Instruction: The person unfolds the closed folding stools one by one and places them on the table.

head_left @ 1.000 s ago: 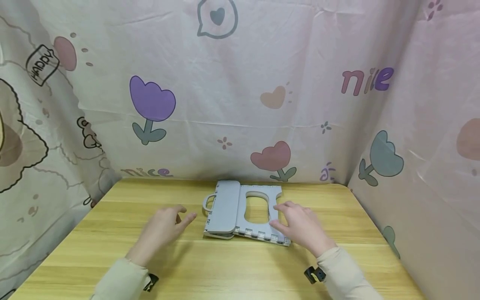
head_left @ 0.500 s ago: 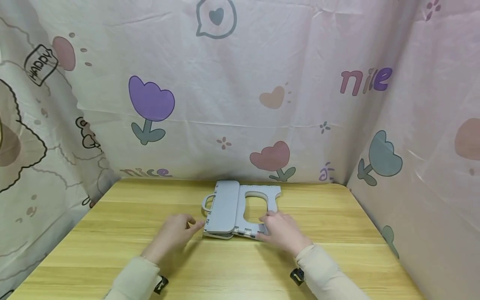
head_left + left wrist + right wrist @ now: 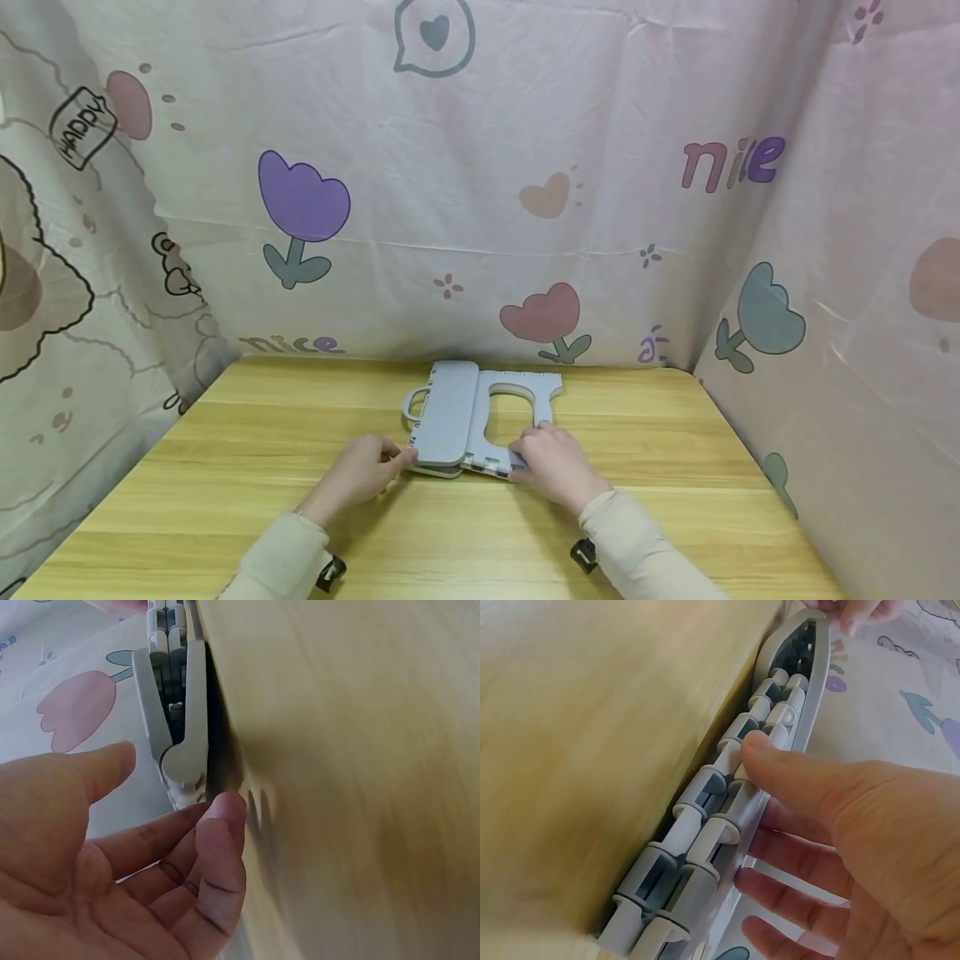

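Note:
A grey plastic folding step stool (image 3: 447, 412) lies folded flat on the wooden table, its small loop handle (image 3: 408, 406) on the left. An oval opening shows in its right panel. My right hand (image 3: 558, 468) grips the near edge of that panel, thumb (image 3: 780, 769) on the hinge knuckles and fingers against the panel face. At the near left corner is my left hand (image 3: 363, 469). Its thumb (image 3: 112, 765) stands apart from the stool, and its fingertips reach the rounded end, where contact is hard to tell.
Behind the table hangs a printed curtain (image 3: 435, 192), with more cloth along both sides. The stool lies close to the back edge of the wooden table (image 3: 465, 550). Each wrist carries a small black device (image 3: 331, 573).
My right hand has moved left and down onto the stool's near edge and now grips it. My left hand has come right to the near left corner. The stool has hardly shifted.

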The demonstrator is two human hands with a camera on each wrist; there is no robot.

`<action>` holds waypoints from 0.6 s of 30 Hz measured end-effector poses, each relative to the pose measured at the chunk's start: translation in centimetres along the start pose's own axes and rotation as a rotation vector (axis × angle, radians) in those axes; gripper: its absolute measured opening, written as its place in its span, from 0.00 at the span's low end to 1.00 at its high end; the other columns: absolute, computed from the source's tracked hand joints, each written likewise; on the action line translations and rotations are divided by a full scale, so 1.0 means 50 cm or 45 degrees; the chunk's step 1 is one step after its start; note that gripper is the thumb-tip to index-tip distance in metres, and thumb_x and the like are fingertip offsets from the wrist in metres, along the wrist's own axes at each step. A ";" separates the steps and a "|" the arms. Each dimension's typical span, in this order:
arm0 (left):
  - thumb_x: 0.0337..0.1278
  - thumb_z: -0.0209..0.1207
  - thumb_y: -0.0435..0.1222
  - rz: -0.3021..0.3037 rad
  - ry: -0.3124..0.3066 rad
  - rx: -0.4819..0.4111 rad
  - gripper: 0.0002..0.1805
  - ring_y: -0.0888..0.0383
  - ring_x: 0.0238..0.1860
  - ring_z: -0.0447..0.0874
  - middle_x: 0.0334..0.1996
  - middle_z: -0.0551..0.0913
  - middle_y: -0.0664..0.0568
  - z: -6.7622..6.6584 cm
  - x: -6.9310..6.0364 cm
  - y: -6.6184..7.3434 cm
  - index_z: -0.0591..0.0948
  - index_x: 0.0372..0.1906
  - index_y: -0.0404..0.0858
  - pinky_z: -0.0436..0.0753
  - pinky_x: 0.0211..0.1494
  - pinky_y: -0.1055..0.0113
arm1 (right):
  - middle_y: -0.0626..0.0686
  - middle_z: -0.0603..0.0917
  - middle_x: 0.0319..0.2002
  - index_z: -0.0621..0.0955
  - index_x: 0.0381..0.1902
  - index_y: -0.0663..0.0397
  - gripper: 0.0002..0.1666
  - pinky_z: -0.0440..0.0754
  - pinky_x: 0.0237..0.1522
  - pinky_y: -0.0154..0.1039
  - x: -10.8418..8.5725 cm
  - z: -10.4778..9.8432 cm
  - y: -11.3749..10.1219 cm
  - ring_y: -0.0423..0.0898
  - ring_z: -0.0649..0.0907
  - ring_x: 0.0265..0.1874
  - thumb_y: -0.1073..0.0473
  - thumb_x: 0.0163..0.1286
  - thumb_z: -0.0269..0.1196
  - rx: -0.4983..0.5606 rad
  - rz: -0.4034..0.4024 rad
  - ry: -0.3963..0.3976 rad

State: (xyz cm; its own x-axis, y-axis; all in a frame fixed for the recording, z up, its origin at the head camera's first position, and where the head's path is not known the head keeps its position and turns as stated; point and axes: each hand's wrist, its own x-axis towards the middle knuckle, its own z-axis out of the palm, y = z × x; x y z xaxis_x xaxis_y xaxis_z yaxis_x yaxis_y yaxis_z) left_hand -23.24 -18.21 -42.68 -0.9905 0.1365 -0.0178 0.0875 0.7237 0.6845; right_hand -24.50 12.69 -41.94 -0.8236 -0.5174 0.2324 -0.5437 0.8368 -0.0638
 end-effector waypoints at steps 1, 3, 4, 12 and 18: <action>0.76 0.63 0.49 -0.006 -0.001 -0.004 0.17 0.57 0.22 0.80 0.26 0.86 0.51 0.001 0.000 0.000 0.91 0.43 0.39 0.80 0.30 0.64 | 0.47 0.88 0.34 0.92 0.42 0.50 0.17 0.80 0.35 0.40 0.001 0.001 -0.002 0.44 0.79 0.33 0.50 0.59 0.82 0.006 -0.007 -0.005; 0.77 0.63 0.49 -0.012 -0.001 -0.017 0.18 0.56 0.22 0.80 0.25 0.85 0.50 0.003 0.000 -0.001 0.91 0.44 0.38 0.79 0.30 0.64 | 0.47 0.86 0.32 0.91 0.40 0.51 0.14 0.80 0.33 0.39 0.004 0.004 -0.005 0.43 0.79 0.31 0.51 0.60 0.81 0.038 -0.015 -0.022; 0.77 0.63 0.48 -0.011 0.001 -0.024 0.18 0.56 0.21 0.80 0.24 0.84 0.50 0.004 0.001 -0.001 0.90 0.44 0.38 0.79 0.30 0.64 | 0.47 0.85 0.31 0.90 0.40 0.51 0.14 0.80 0.32 0.38 0.005 0.005 -0.007 0.43 0.79 0.30 0.53 0.61 0.81 0.058 -0.016 -0.035; 0.78 0.62 0.48 -0.026 0.010 -0.054 0.20 0.54 0.23 0.82 0.29 0.86 0.50 0.006 0.003 -0.007 0.89 0.49 0.34 0.81 0.34 0.63 | 0.45 0.79 0.27 0.82 0.30 0.49 0.13 0.74 0.28 0.34 0.006 0.011 -0.014 0.39 0.73 0.27 0.57 0.63 0.79 0.151 -0.019 -0.086; 0.79 0.60 0.50 -0.028 0.010 -0.052 0.23 0.55 0.24 0.82 0.31 0.87 0.50 0.004 0.007 -0.011 0.89 0.51 0.33 0.83 0.36 0.62 | 0.46 0.80 0.28 0.83 0.33 0.50 0.12 0.77 0.29 0.35 0.008 0.012 -0.018 0.39 0.75 0.27 0.58 0.63 0.79 0.136 -0.048 -0.049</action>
State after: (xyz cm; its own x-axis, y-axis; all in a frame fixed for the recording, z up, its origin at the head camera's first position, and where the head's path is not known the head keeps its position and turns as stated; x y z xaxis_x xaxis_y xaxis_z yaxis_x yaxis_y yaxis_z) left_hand -23.63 -18.39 -43.21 -0.9929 0.1155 -0.0271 0.0618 0.6981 0.7133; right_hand -24.42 11.61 -42.38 -0.8068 -0.5561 0.1996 -0.5867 0.7940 -0.1592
